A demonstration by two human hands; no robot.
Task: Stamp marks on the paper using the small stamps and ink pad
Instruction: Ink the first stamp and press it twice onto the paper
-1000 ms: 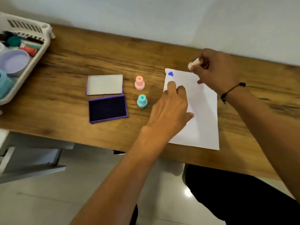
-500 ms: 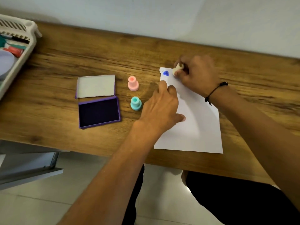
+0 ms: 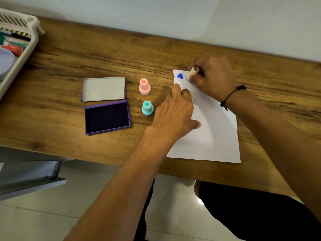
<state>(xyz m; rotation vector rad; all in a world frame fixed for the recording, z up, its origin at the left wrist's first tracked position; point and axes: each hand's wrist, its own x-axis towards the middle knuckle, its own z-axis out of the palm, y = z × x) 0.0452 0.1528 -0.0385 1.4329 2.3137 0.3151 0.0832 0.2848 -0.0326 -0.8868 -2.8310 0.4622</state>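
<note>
A white sheet of paper (image 3: 213, 133) lies on the wooden desk (image 3: 73, 70), with one blue stamped mark (image 3: 180, 76) near its top left corner. My right hand (image 3: 212, 77) grips a small cream stamp (image 3: 191, 73) and presses it onto the paper just right of that mark. My left hand (image 3: 175, 112) lies flat on the paper's left edge, fingers spread. A pink stamp (image 3: 144, 86) and a teal stamp (image 3: 147, 108) stand upright left of the paper. The open purple ink pad (image 3: 107, 117) and its lid (image 3: 103, 89) lie further left.
A white plastic basket (image 3: 26, 47) holding markers and other supplies sits at the desk's far left. The wall runs right behind the desk. The desk's front edge is close below the paper, with tiled floor beneath.
My right hand came down from above the desk and set the cream stamp on the paper beside the blue mark. My left hand stayed on the paper.
</note>
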